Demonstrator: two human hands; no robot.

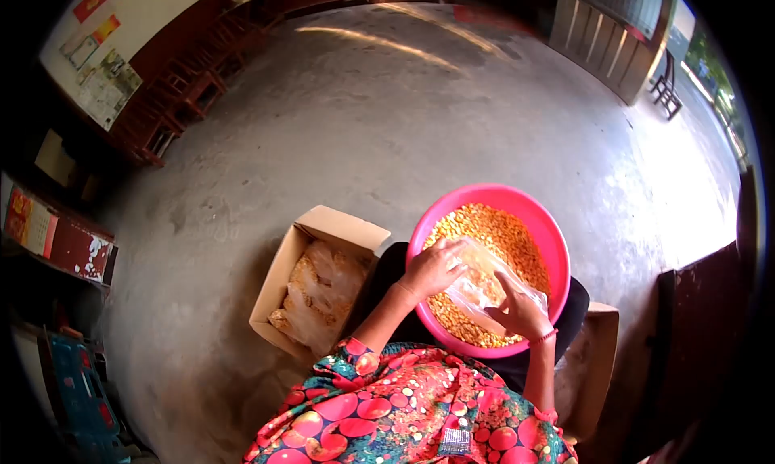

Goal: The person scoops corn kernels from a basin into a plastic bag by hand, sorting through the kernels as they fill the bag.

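A pink basin [559, 258] rests on my lap, filled with orange-yellow kernels [504, 226]. Over the kernels lies a clear plastic bag [484, 274], its mouth spread between my hands. My left hand [436, 268] holds the bag's upper left edge, fingers bent onto the plastic. On the bag's right side is my right hand [521, 309], with thumb and fingers around the film edge. Some kernels show through the bag; how many are inside it I cannot tell.
An open cardboard box [274, 294] with filled clear bags [323, 290] stands on the floor at the left. Another cardboard box [597, 367] is at the right, partly hidden. Wooden chairs [190, 89] line the left wall.
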